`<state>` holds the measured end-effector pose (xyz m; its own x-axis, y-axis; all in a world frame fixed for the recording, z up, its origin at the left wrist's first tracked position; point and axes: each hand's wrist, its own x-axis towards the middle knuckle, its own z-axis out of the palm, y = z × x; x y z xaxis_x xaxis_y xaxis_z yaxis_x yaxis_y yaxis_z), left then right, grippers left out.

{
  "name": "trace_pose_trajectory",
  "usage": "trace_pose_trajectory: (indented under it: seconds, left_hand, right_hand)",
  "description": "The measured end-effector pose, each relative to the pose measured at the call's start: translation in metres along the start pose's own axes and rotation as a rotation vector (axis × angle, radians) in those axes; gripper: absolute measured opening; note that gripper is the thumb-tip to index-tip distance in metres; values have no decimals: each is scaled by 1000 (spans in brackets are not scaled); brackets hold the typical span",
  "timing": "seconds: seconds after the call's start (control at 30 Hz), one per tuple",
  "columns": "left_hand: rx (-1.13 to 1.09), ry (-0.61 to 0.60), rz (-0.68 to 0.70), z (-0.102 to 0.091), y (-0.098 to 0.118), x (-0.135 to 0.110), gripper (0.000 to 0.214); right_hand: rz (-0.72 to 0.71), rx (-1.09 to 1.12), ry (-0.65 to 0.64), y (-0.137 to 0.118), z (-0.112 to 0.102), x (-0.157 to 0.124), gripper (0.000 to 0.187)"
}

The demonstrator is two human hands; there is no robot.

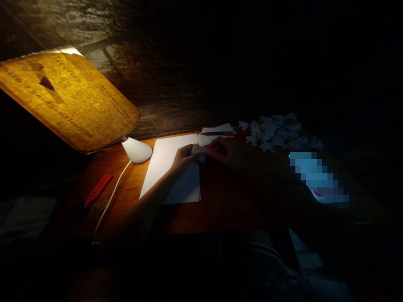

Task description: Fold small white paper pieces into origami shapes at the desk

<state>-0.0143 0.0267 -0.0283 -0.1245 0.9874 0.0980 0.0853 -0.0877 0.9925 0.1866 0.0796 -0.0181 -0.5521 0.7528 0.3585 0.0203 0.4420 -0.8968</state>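
Note:
Between my two hands is a small piece of folded white paper (198,148), with pointed corners. My left hand (183,157) grips it from the left, thumb along its near side. From the right, my right hand (223,150) pinches at its edge, fingers curled; this hand lies in deep shadow. Below my left hand and forearm lies a stack of white paper sheets (163,167). Just beyond the hands, a dark-bladed knife (217,133) with a red part rests by another piece of white paper (217,127).
A heap of folded paper pieces (272,131) lies at the back right. A lit phone (317,180), blurred out, is at right. At left stand a lamp (137,151) with a printed shade and cord, and a red slotted object (99,189) on the wooden table (185,224).

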Motion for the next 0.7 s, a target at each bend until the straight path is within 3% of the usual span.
trace_pose_trajectory:
  seconds: [0.13,0.37,0.7]
  left_hand:
    - [12,4,-3,0,-3,1,41]
    - [-15,-67,6,0,0,-2,66]
    - [-46,-102,100,4,10,-9,49]
  right_hand:
    - [-67,-85,22,-3,-2,-1,20]
    - [-181,-193,-6,5,-1,2,13]
    - [-249,-231,3,10,0,2,12]
